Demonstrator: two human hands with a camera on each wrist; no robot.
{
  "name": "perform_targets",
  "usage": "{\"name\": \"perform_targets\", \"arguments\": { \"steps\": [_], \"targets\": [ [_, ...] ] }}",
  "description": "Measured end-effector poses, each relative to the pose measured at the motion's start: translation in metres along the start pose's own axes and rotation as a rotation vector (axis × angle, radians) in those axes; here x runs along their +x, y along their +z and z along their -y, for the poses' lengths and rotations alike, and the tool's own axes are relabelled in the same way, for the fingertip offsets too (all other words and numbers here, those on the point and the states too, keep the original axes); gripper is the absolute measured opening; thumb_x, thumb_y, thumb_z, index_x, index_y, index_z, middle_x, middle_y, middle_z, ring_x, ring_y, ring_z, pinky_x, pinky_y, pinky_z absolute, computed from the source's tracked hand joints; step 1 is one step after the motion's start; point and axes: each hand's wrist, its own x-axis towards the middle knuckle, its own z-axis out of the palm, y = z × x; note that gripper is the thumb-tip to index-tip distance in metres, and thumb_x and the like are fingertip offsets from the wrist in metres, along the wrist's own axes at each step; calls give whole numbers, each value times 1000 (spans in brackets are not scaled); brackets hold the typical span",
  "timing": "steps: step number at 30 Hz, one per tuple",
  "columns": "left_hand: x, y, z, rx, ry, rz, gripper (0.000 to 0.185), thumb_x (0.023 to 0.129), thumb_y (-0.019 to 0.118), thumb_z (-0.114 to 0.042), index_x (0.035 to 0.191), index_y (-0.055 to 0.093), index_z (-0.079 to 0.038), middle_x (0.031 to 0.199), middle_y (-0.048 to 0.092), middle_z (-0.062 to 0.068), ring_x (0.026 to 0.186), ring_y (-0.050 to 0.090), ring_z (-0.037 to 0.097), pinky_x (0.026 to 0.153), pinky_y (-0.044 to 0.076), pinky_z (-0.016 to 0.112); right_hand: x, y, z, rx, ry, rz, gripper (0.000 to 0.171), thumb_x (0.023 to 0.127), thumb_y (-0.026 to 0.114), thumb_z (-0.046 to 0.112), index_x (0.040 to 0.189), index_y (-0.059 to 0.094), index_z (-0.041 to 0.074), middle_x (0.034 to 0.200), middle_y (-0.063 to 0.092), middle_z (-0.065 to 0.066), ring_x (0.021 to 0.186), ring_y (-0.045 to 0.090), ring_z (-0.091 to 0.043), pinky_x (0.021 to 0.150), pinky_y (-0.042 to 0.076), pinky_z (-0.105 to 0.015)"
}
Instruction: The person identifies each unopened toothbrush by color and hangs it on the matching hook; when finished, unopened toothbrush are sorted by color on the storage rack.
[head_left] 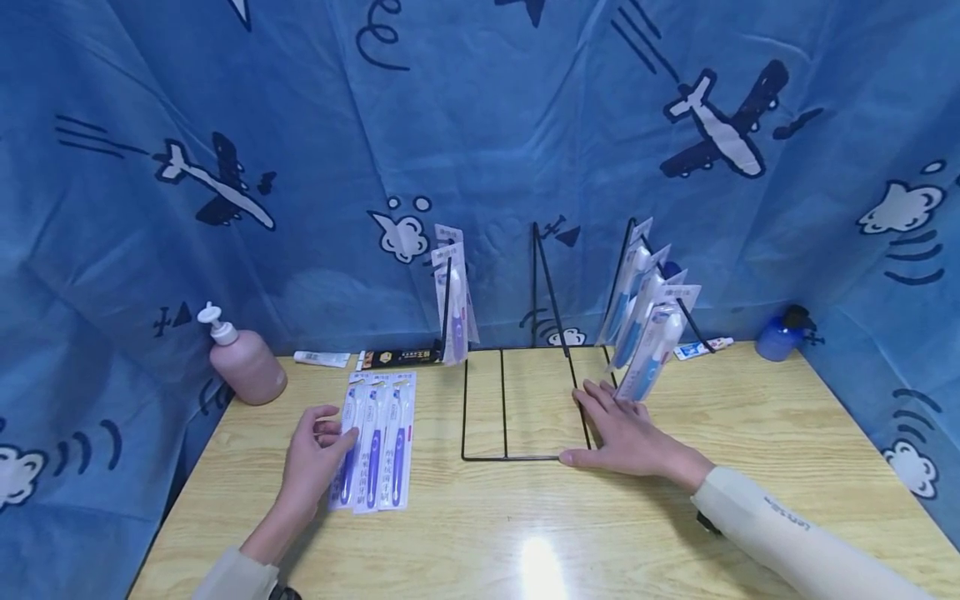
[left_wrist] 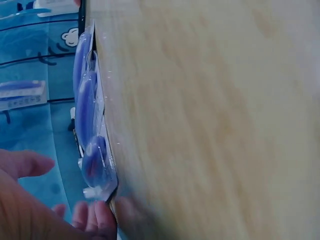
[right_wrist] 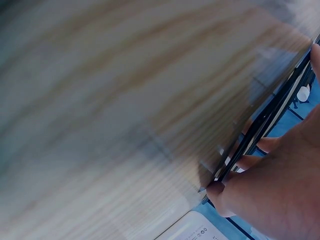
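Three packaged purple toothbrushes [head_left: 372,446] lie side by side, upright in my view, on the table. My left hand [head_left: 311,454] is at the leftmost one, its thumb over the pack and apart from the fingers. In the left wrist view, the fingertips are low by the edge of the toothbrush packs [left_wrist: 97,162]. My right hand [head_left: 626,437] rests spread on the right side of a black wire rack [head_left: 506,408], thumb at its front bar. Packaged blue toothbrushes [head_left: 651,354] hang on the rack's right arm, and purple ones [head_left: 454,312] on its left arm.
A pink pump bottle [head_left: 249,367] stands at the back left, near a white tube [head_left: 322,359] and a black toothpaste box [head_left: 401,357]. At the back right are a small blue-and-white tube [head_left: 702,347] and a blue bottle [head_left: 780,337]. Blue patterned cloth hangs behind.
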Motion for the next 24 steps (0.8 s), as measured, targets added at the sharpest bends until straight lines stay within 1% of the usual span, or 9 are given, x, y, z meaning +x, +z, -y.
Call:
{"name": "perform_targets", "arguments": {
  "steps": [3, 7, 10, 13, 15, 17, 21, 24],
  "targets": [
    [1, -2, 1, 97, -46, 35, 61, 99, 76, -7, 150, 46, 6, 127, 58, 25, 106, 60, 29, 82, 50, 27, 0, 0, -1, -2, 1, 2, 109, 95, 72, 70, 168, 34, -1, 174, 27, -29, 159, 21, -54, 111, 26, -83],
    [7, -6, -1, 208, -83, 90, 71, 97, 77, -9, 154, 40, 11, 125, 62, 29, 106, 64, 37, 84, 52, 40, 1, 0, -1, -11, -1, 2, 109, 95, 71, 71, 168, 34, -1, 174, 26, -29, 159, 21, -54, 111, 27, -83],
    [12, -12, -2, 245, -134, 131, 76, 97, 78, -10, 156, 36, 13, 120, 64, 30, 104, 64, 39, 88, 53, 48, 1, 1, -1, -21, -3, -1, 109, 95, 71, 71, 168, 34, -1, 173, 27, -30, 159, 22, -54, 112, 28, -82],
    [16, -16, -4, 248, -188, 162, 80, 97, 78, -13, 157, 33, 14, 118, 64, 29, 105, 64, 39, 92, 52, 53, 1, 1, -1, -27, -6, -6, 109, 95, 71, 71, 168, 35, -2, 173, 28, -30, 159, 23, -54, 112, 28, -82],
    [17, -19, -4, 240, -206, 175, 81, 97, 79, -13, 158, 34, 15, 119, 61, 29, 106, 62, 39, 92, 52, 52, 1, 1, -1, -28, -8, -8, 109, 95, 71, 72, 168, 35, -2, 173, 28, -30, 159, 23, -54, 112, 28, -83],
    [16, -21, -4, 240, -197, 182, 79, 96, 79, -12, 157, 36, 15, 120, 61, 28, 106, 62, 37, 89, 54, 47, 1, 1, -1, -27, -8, -7, 109, 95, 71, 72, 168, 35, -2, 173, 28, -30, 159, 23, -54, 112, 28, -83],
    [12, -24, -3, 209, -177, 195, 74, 94, 80, -7, 155, 42, 13, 111, 60, 22, 96, 62, 31, 75, 53, 37, 1, 0, -1, -27, -8, -6, 109, 95, 71, 71, 168, 35, -2, 173, 28, -30, 158, 23, -55, 112, 28, -83],
    [9, -27, -1, 174, -174, 197, 73, 93, 78, -3, 154, 42, 13, 106, 62, 20, 90, 63, 27, 69, 53, 34, 1, 0, 0, -24, -7, -4, 109, 95, 71, 71, 168, 35, -2, 173, 27, -30, 159, 22, -54, 112, 28, -83]
  ]
}}
